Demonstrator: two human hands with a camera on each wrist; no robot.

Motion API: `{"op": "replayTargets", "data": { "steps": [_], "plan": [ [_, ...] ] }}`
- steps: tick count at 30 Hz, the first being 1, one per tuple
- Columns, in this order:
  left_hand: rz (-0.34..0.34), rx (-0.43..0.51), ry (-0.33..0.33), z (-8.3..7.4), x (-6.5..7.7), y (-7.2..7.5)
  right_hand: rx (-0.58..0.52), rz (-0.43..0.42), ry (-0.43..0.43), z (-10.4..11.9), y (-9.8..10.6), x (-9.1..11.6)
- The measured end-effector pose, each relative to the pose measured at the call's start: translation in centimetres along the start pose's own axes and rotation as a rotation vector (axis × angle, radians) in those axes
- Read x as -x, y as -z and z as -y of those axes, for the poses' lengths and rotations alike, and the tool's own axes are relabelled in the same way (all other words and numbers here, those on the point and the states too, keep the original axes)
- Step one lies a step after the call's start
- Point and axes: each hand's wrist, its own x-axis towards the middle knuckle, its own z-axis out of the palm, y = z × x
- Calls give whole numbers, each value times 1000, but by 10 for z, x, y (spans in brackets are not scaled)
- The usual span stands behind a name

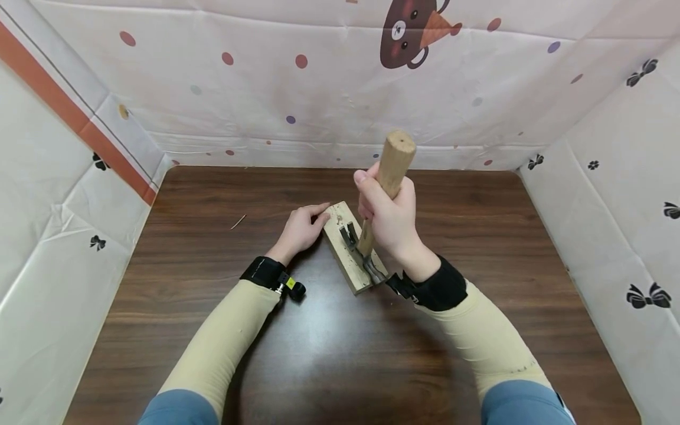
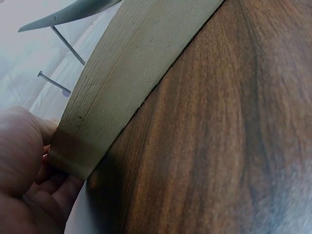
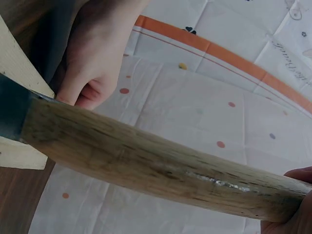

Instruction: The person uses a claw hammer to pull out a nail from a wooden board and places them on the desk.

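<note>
My right hand (image 1: 390, 215) grips the wooden handle (image 1: 395, 162) of a claw hammer, which stands steeply up from the block. The hammer's dark metal head (image 1: 374, 271) is over the wooden block (image 1: 340, 221), its claw (image 2: 73, 13) pointing to the block's far end. Two nails stick up from the block, one nail (image 2: 68, 46) close under the claw and another nail (image 2: 53, 83) nearer my left hand. My left hand (image 1: 300, 229) holds the block's far left end between thumb and fingers. Whether the claw touches a nail, I cannot tell.
A thin nail-like piece (image 1: 238, 222) lies on the brown wooden table (image 1: 313, 366), left of my left hand. White patterned sheets (image 1: 255, 88) stand along the back and both sides of the table.
</note>
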Motion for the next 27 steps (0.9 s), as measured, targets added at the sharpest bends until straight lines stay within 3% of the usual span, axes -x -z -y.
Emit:
{"op": "replayTargets", "data": {
  "steps": [11, 20, 27],
  "plan": [
    [3, -6, -7, 1, 0, 1, -174, -99, 128, 3, 17, 10],
    [-5, -1, -23, -3, 1, 1, -150, -43, 281, 11, 12, 26],
    [2, 1, -7, -2, 0, 3, -161, -17, 344, 11, 8, 36]
  ]
}}
